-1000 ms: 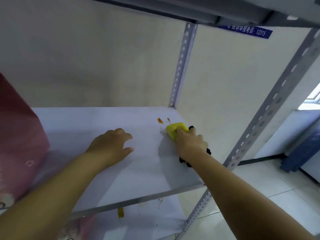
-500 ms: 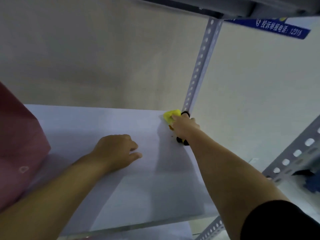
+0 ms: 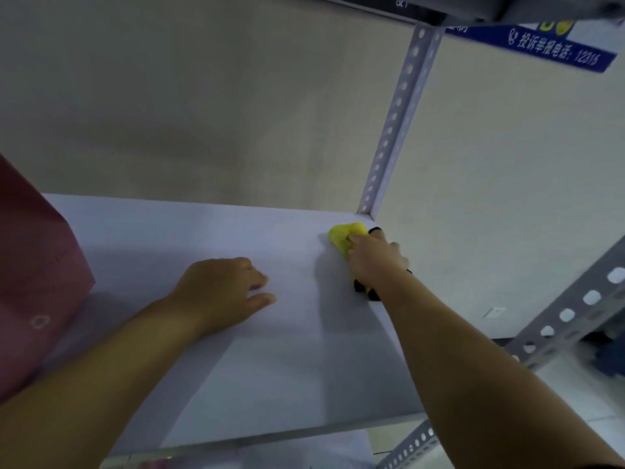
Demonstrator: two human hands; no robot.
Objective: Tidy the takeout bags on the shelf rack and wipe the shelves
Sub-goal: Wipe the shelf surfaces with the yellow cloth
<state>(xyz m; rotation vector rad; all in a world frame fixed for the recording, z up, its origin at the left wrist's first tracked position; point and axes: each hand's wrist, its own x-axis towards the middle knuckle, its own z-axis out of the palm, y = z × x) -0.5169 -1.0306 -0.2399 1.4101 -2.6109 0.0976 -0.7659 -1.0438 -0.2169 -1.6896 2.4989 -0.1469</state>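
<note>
Right hand (image 3: 375, 262) grips the yellow cloth (image 3: 341, 236) under curled fingers and presses it into the back right corner of the shelf (image 3: 270, 384), just beside the rear post (image 3: 395, 120), while the left hand (image 3: 223, 292) rests loose and empty near the middle of the board. Wiping looks to be the step in hand, and the next move probably calls for drawing the cloth out of the corner and leftward across the board. That stroke would meet the bracing left hand first, then the pink takeout bag (image 3: 37, 265) standing at the shelf's left end, which likely needs shifting.
</note>
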